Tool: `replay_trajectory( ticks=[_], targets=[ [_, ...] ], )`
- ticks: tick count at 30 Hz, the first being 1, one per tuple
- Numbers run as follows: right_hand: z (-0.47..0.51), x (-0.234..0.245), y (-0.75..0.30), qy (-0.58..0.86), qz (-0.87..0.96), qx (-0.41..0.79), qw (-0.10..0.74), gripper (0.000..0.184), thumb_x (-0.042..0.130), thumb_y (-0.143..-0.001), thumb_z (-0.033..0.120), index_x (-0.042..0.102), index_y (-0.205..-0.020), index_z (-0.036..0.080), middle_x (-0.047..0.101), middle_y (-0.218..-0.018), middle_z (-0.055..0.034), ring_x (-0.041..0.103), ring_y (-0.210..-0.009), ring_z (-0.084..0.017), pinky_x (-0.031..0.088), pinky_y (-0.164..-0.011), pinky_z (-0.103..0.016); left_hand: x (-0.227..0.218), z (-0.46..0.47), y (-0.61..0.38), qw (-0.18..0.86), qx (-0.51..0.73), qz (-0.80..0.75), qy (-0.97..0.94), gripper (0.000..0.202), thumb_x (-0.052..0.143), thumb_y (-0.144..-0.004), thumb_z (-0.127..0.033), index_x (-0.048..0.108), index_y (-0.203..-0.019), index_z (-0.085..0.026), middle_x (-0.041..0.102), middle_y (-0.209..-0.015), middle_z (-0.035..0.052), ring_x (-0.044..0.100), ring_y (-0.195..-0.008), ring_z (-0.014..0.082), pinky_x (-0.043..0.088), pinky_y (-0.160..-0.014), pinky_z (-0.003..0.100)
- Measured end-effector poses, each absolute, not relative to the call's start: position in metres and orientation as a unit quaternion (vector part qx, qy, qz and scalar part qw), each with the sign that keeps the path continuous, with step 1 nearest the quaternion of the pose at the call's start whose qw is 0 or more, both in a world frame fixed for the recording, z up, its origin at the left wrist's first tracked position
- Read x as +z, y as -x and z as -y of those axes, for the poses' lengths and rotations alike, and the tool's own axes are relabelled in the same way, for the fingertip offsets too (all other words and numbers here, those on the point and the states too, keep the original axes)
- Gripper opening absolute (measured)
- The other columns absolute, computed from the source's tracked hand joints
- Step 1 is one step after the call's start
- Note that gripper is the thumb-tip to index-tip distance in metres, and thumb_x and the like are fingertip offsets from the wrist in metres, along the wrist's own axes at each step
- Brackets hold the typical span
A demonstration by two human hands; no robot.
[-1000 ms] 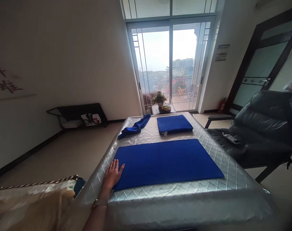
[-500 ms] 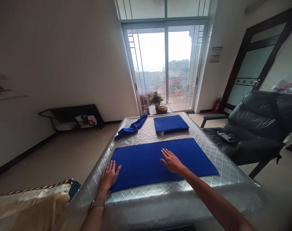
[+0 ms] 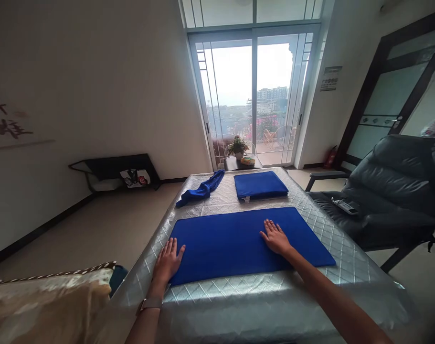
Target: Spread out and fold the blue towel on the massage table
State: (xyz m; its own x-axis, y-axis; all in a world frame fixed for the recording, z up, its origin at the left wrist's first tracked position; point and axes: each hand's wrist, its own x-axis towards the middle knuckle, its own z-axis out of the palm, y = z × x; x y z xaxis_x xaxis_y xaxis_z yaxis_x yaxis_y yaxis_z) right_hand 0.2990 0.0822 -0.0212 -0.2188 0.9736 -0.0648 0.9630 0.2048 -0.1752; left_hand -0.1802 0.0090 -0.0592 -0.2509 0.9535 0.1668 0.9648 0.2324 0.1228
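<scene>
A large blue towel (image 3: pixel 238 248) lies spread flat on the silver quilted table (image 3: pixel 339 248). My left hand (image 3: pixel 168 261) rests flat and open on the towel's near left corner. My right hand (image 3: pixel 275 237) lies flat with fingers spread on the towel's right half. Farther back sit a folded blue towel (image 3: pixel 260 185) and a crumpled blue towel (image 3: pixel 202 189) to its left.
A black leather recliner (image 3: pixel 389 191) with a remote (image 3: pixel 345 205) on its seat stands right of the table. A potted plant (image 3: pixel 238 146) sits before the glass balcony doors. A dark low shelf (image 3: pixel 113 167) is by the left wall. A tan cushion (image 3: pixel 45 306) lies near left.
My right hand came into view, landed on the middle of the spread towel and slid to the right across it. My left hand stayed on the left corner.
</scene>
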Motion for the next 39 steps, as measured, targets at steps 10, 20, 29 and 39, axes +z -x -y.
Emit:
replay_trajectory(
  ticks=[10, 20, 29, 39],
  targets=[
    [-0.089, -0.027, -0.431, 0.732, 0.680, 0.029, 0.026, 0.077, 0.018, -0.101, 0.050, 0.023, -0.162, 0.003, 0.019, -0.170, -0.0131, 0.014, -0.158, -0.023, 0.011, -0.128, -0.040, -0.054, -0.009, 0.186, 0.014, -0.061, 0.790, 0.609, 0.083, 0.022, -0.098, -0.059, 0.034, -0.156, -0.002, 0.030, -0.165, 0.0192, 0.028, -0.154, 0.0315, 0.025, -0.125, 0.052],
    [-0.090, -0.032, -0.428, 0.735, 0.677, 0.028, 0.037, 0.075, 0.021, -0.102, 0.050, 0.024, -0.162, 0.005, 0.020, -0.170, -0.0127, 0.016, -0.157, -0.022, 0.011, -0.128, -0.040, -0.022, -0.050, 0.015, -0.045, -0.088, 0.649, 0.754, 0.081, 0.011, -0.102, -0.063, 0.029, -0.160, -0.009, 0.026, -0.168, 0.0146, 0.022, -0.156, 0.0263, 0.019, -0.127, 0.044],
    [-0.090, -0.033, -0.430, 0.732, 0.680, 0.019, 0.031, 0.075, 0.020, -0.102, 0.051, 0.024, -0.162, 0.006, 0.019, -0.170, -0.0114, 0.017, -0.157, -0.022, 0.012, -0.127, -0.040, -0.030, -0.070, -0.038, -0.070, -0.072, 0.606, 0.789, 0.081, 0.013, -0.101, -0.064, 0.025, -0.162, -0.012, 0.023, -0.168, 0.0121, 0.019, -0.157, 0.0271, 0.016, -0.128, 0.050],
    [-0.089, -0.031, -0.429, 0.736, 0.676, 0.027, 0.030, 0.077, 0.020, -0.101, 0.050, 0.024, -0.162, 0.005, 0.019, -0.170, -0.0112, 0.015, -0.157, -0.022, 0.011, -0.128, -0.040, -0.038, -0.059, 0.145, -0.015, -0.047, 0.764, 0.643, 0.080, 0.020, -0.101, -0.060, 0.025, -0.161, -0.008, 0.022, -0.168, 0.0142, 0.021, -0.156, 0.0292, 0.020, -0.126, 0.051]
  ],
)
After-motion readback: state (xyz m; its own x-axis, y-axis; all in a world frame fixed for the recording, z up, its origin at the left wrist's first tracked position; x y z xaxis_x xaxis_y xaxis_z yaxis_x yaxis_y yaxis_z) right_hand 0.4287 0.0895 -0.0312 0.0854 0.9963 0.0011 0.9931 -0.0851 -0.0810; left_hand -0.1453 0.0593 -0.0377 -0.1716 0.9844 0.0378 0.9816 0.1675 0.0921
